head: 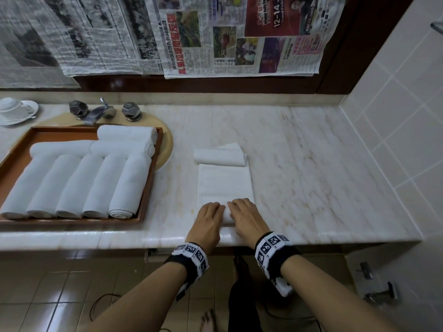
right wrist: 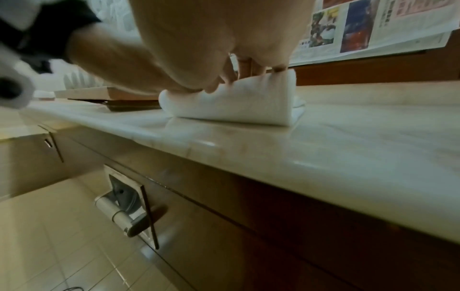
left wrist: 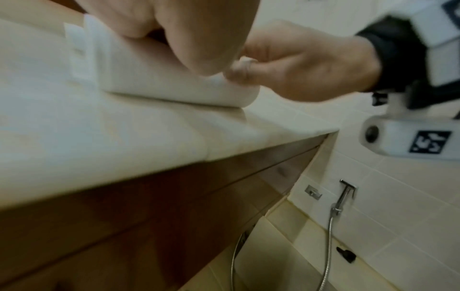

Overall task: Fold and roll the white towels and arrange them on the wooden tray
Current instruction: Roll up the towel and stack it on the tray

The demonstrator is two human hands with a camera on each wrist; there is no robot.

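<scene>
Both hands grip the near end of a folded white towel (head: 224,182) that lies flat on the marble counter (head: 311,164), close to its front edge. Her or his left hand (head: 209,220) and right hand (head: 247,218) sit side by side, almost touching, with the fingers curled over the small roll that is formed at the near end, and the thumbs are tucked under it, as the right wrist view shows. In the left wrist view the rolled part (left wrist: 159,78) rests on the counter and the flat part of the towel stretches away behind it. Just beyond the far end of this towel lies a second white towel (head: 219,155), folded loosely, touching or almost touching the first one; I cannot tell which. To the left on the counter stands the wooden tray (head: 147,188), partly over the sink (head: 167,144). Five rolled towels (head: 76,188) lie in it side by side with their ends toward the front, and three more rolls (head: 124,140) lie crosswise behind them. Behind the tray is the faucet (head: 100,112) with two dark knobs, and a white cup on a saucer (head: 16,111) stands at the far left. Newspaper sheets (head: 215,39) hang on the wall above the counter.
</scene>
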